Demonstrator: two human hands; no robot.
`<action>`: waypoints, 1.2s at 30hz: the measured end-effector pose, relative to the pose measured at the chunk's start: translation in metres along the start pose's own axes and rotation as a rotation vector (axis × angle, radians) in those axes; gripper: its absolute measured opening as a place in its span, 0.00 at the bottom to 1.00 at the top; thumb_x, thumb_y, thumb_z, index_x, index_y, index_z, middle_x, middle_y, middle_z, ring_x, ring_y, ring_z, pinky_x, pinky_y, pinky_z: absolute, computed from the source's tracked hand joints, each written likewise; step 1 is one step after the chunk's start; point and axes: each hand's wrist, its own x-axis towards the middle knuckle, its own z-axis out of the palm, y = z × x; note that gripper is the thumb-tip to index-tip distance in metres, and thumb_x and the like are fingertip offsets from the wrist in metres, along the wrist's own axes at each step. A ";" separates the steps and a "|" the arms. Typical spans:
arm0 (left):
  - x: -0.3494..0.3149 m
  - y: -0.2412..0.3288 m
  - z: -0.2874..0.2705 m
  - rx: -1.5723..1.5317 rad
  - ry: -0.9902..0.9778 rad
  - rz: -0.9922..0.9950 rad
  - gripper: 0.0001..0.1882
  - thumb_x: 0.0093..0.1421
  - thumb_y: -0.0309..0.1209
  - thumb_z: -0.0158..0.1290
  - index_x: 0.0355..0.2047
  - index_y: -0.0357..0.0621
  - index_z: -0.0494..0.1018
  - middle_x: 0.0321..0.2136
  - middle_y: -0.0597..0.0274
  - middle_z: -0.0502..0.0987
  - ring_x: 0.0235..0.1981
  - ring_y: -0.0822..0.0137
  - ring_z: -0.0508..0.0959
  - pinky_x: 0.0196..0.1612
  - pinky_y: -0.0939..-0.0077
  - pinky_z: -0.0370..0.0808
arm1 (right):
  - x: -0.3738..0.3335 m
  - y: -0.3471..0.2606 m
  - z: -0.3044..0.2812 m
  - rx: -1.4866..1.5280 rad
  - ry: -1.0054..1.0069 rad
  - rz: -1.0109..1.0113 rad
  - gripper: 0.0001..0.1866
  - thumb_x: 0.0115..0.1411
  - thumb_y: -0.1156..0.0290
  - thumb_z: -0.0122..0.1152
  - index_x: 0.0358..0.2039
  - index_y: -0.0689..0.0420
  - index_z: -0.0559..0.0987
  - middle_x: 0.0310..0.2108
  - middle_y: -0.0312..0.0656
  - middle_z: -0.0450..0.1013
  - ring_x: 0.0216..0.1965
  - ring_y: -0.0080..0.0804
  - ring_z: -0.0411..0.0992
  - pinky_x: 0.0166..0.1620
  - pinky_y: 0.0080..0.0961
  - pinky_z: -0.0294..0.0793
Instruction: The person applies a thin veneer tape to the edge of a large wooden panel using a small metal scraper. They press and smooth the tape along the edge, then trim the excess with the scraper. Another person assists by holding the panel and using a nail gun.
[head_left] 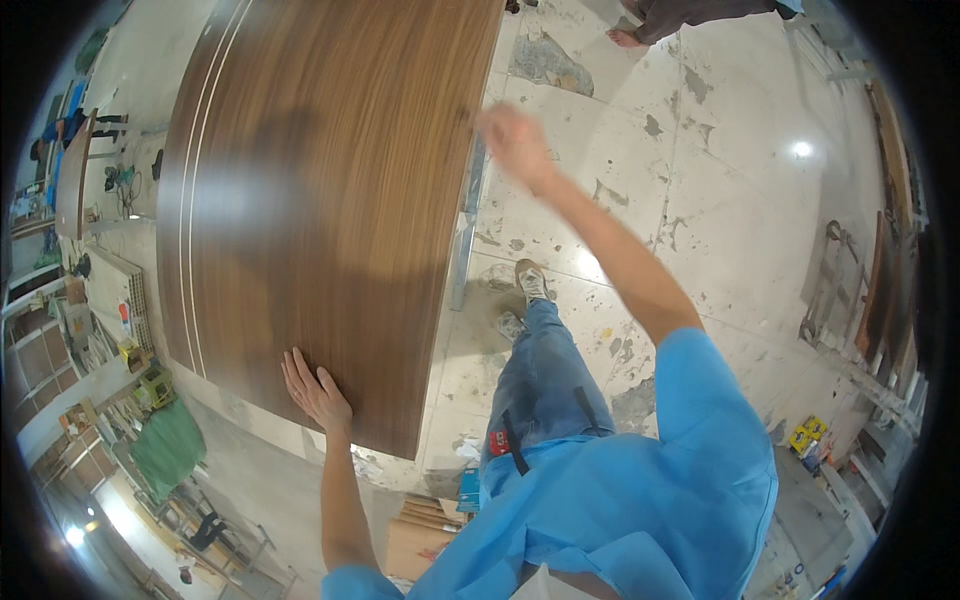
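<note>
A large dark brown wood-grain panel [330, 230] lies flat and raised above the floor, with two pale parallel lines running along its left side. On its near end my left hand [317, 392] rests palm down, fingers spread and holding nothing. My right hand [515, 145] is beside the panel's right edge, arm stretched forward. Motion blurs its fingers, so I cannot make out whether it grips anything or touches the edge. Below that edge, part of a grey metal support [464, 250] shows.
Stacked cardboard [425, 535] sits close by the panel's near end. Another person's bare foot [626, 38] is at the far right on the worn tiled floor [720, 260]. A green cloth [168, 448] covers something at left. Long boards [880, 285] lean along the right side.
</note>
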 end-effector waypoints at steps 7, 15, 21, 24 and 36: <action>-0.001 -0.004 0.004 -0.015 0.018 0.020 0.31 0.75 0.43 0.37 0.73 0.44 0.59 0.73 0.49 0.58 0.74 0.46 0.55 0.74 0.46 0.50 | 0.129 0.076 -0.015 0.212 0.225 0.190 0.19 0.70 0.57 0.59 0.41 0.62 0.83 0.28 0.53 0.80 0.28 0.46 0.79 0.34 0.39 0.77; -0.001 -0.006 0.005 -0.002 0.027 0.038 0.30 0.74 0.42 0.38 0.73 0.45 0.59 0.73 0.48 0.58 0.74 0.45 0.55 0.74 0.47 0.50 | -0.067 -0.032 0.020 0.047 0.055 -0.163 0.18 0.67 0.70 0.58 0.57 0.48 0.80 0.30 0.43 0.75 0.30 0.43 0.76 0.31 0.37 0.78; -0.001 -0.008 0.007 0.022 0.062 0.041 0.29 0.74 0.41 0.40 0.72 0.45 0.61 0.72 0.49 0.60 0.74 0.46 0.56 0.74 0.48 0.51 | -0.269 -0.166 0.053 0.173 -0.214 -0.419 0.30 0.59 0.76 0.58 0.64 0.55 0.73 0.31 0.39 0.70 0.34 0.35 0.76 0.34 0.32 0.78; -0.001 -0.010 0.009 -0.006 0.101 0.074 0.29 0.74 0.42 0.42 0.72 0.47 0.61 0.71 0.49 0.61 0.73 0.46 0.57 0.74 0.48 0.52 | -0.268 -0.177 0.035 0.164 -0.479 -0.487 0.31 0.58 0.76 0.57 0.65 0.55 0.72 0.40 0.45 0.76 0.43 0.42 0.79 0.43 0.35 0.81; -0.005 -0.020 0.023 -0.009 0.236 0.117 0.30 0.73 0.46 0.43 0.72 0.51 0.63 0.70 0.52 0.64 0.73 0.47 0.60 0.72 0.46 0.55 | -0.318 -0.223 0.064 -0.067 -0.143 -0.233 0.29 0.52 0.77 0.62 0.58 0.56 0.77 0.26 0.40 0.72 0.27 0.39 0.75 0.28 0.37 0.77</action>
